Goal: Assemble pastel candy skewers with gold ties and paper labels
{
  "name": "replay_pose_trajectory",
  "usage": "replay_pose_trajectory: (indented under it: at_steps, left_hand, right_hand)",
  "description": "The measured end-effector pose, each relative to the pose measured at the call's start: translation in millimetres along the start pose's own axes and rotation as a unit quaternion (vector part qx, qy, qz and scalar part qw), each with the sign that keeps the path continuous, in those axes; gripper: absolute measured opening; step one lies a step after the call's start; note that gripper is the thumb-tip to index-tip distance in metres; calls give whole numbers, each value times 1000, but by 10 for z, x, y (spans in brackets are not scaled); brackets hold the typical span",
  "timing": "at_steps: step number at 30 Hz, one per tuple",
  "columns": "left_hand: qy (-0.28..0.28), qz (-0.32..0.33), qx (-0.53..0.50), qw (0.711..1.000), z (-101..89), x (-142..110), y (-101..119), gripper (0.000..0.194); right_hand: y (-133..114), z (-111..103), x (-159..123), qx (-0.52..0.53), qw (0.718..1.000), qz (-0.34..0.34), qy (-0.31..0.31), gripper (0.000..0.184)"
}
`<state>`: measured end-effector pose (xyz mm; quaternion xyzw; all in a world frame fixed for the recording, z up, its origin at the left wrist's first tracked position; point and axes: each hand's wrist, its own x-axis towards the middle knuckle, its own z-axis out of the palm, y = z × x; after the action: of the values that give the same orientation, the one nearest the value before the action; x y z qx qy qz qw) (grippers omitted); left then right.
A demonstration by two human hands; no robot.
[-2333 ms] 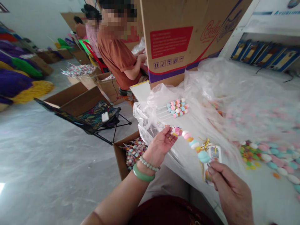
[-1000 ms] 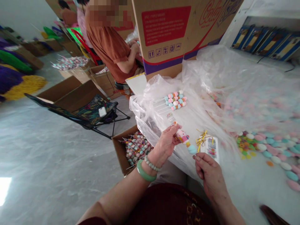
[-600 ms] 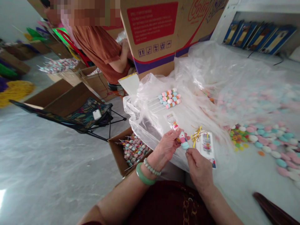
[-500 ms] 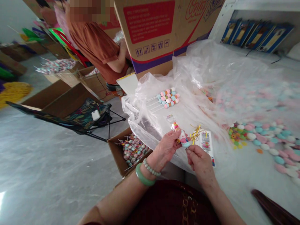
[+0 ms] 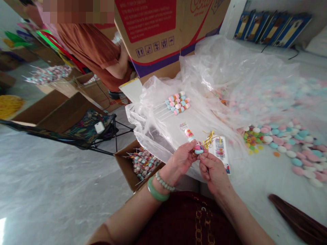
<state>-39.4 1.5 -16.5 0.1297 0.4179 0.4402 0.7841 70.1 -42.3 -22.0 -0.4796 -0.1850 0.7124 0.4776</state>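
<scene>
**Just now:** your left hand [image 5: 181, 160] and right hand [image 5: 213, 172] have closed in together near the desk's [image 5: 255, 173] front edge.
**Left hand:** curled shut on the marshmallow candy skewer [image 5: 192, 140], gripping it near the teal end.
**Right hand:** its fingertips [image 5: 201, 157] are pressed in at that teal end; you can't tell whether they're pinching candy, stick or something else.
**Skewer:** tilted up and away from you, just above both hands.
**Hard to see:** your fingers hide its lower end.
**Beside it:** gold twist ties [image 5: 211, 137] and a printed card [image 5: 221, 151] lie on the clear plastic bag [image 5: 158, 119].
**Further out:** a bundle of finished skewers [image 5: 178, 102] sits on the bag, with pastel candies [image 5: 283, 144] toward the desk's right side.
</scene>
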Motion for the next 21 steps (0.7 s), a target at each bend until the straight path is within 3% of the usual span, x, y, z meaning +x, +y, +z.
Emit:
replay_pose_trajectory:
  at_steps: [2, 7, 10, 15, 21]
  left_hand:
    - [14, -19, -22, 999, -17, 21, 76, 16]
    - [37, 25, -50, 998, -89, 63, 214, 11]
    - [50, 52, -18, 997, -131, 63, 257, 10]
    - [70, 89, 59, 992, -165, 30, 363, 11]
    - [61, 95, 81, 990, -103, 7, 225, 19]
  right_hand:
    - [-20, -29, -8, -39, 999, -9, 7, 23]
    - [-23, -100, 10, -92, 996, 8, 14, 23]
    - [-8, -128, 42, -168, 984, -45, 33, 19]
    - [-10, -169, 61, -383, 910, -152, 49, 18]
    - [21, -146, 46, -465, 861, -195, 63, 19]
